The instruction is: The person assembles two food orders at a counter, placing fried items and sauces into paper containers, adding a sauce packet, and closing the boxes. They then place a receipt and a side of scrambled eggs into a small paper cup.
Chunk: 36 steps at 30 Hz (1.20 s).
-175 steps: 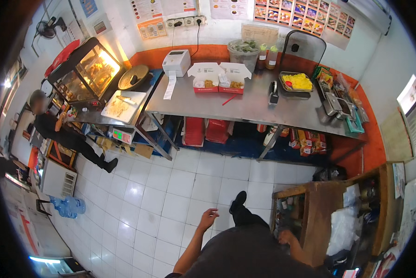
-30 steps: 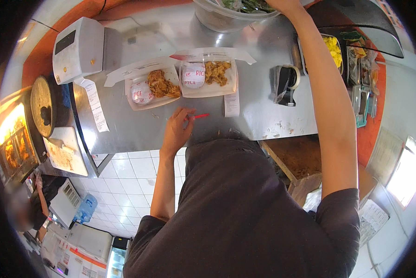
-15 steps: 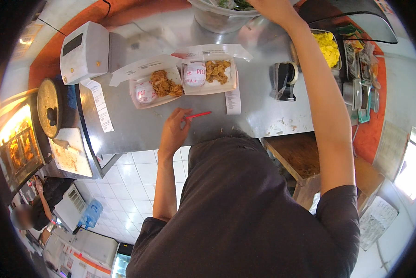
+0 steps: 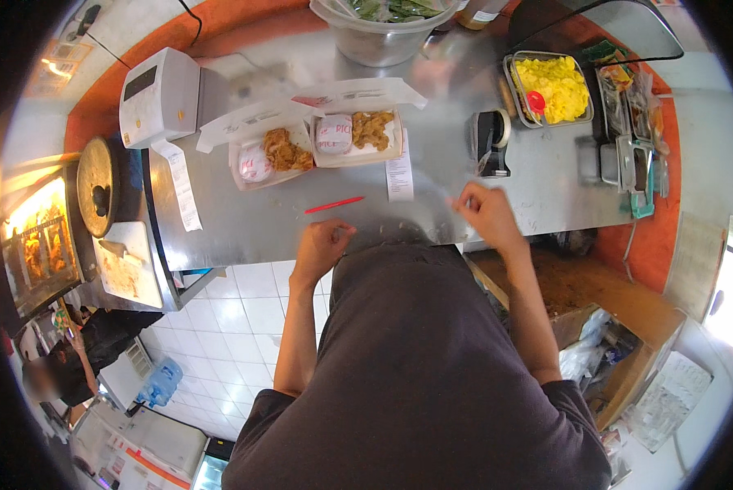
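Your left hand (image 4: 321,247) is at the table's near edge, fingers (image 4: 344,231) loosely curled; cannot tell whether they pinch anything. Red pen (image 4: 334,205) lies on the steel table (image 4: 244,233) just beyond it, apart from it.

Your right hand (image 4: 489,216) is over the near edge, further right, fingers bent inward and blurred; cannot tell if they hold something small. Black tape dispenser (image 4: 487,145) stands just beyond that hand.

Ahead of you, side by side: left box (image 4: 277,181) and right box (image 4: 360,160), lids open, each with a wrapped round bundle and browned fried food. Paper slip (image 4: 400,181) lies beside the right box. Further right, tray (image 4: 546,122) of yellow food; far side, tub (image 4: 379,49) with greens.
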Available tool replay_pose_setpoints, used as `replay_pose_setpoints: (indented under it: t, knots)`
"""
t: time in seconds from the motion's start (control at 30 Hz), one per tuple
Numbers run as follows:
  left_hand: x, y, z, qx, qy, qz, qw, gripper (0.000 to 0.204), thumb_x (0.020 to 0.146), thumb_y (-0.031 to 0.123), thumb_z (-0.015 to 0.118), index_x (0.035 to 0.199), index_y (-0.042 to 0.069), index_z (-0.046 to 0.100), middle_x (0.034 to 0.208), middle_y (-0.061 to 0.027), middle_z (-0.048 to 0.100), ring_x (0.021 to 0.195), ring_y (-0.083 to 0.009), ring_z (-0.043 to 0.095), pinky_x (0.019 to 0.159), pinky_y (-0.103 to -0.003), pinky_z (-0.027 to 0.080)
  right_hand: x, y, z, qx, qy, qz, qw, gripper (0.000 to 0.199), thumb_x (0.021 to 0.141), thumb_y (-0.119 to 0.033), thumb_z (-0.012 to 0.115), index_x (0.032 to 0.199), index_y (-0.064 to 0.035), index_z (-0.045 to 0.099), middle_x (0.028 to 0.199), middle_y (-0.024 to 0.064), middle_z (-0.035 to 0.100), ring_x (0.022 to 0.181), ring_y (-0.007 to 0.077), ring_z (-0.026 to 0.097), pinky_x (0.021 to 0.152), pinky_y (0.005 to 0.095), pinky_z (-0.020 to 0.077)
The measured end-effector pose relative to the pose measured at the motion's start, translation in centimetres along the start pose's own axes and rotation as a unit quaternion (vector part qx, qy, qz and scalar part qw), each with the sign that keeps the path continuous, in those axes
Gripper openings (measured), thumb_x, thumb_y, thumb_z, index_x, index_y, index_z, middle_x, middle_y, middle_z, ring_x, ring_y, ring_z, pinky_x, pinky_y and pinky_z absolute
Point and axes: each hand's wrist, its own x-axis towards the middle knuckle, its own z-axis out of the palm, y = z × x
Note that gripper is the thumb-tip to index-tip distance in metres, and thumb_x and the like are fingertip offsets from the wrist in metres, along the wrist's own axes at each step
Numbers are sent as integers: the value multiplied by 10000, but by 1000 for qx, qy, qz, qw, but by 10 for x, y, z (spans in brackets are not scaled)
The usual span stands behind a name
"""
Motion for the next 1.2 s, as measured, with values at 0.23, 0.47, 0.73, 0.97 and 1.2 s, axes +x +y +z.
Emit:
replay_pose_setpoints:
  t: [0.23,0.47,0.73,0.97,1.2]
  knots:
    - [8,49,34,41,-85,16,995,223,916,269,758,1018,71,753,720,-156,689,693,-322,698,650,-448,527,-55,18,6,25,-50,14,998,483,966,-277,748,670,-3,483,537,121,377,535,179,292,504,393,293]
    - [25,108,93,104,-258,-11,960,473,934,500,713,1161,87,753,1012,-192,746,957,-354,711,815,-463,543,-77,102,-64,12,-16,8,1000,479,962,-299,733,681,-5,481,588,168,448,539,266,414,540,424,359]
    - [37,152,247,144,-282,-26,948,567,1002,546,608,1278,60,704,1161,-216,716,1083,-345,670,988,-438,499,-132,260,-271,265,96,18,959,306,963,-182,771,775,-89,548,715,-94,496,673,20,421,601,239,373]
    - [32,276,340,63,-281,-90,953,467,1021,442,625,1286,63,685,1169,-202,737,1164,-359,686,976,-454,527,-154,379,-440,249,328,86,907,312,976,-231,760,772,-57,602,653,-67,530,615,24,439,543,248,350]
    - [40,256,385,72,-328,-139,932,459,1022,434,622,1284,63,685,1114,-198,754,1099,-375,709,936,-454,546,-146,432,-456,148,323,120,927,267,946,-217,753,850,23,689,642,11,557,622,89,489,567,314,414]
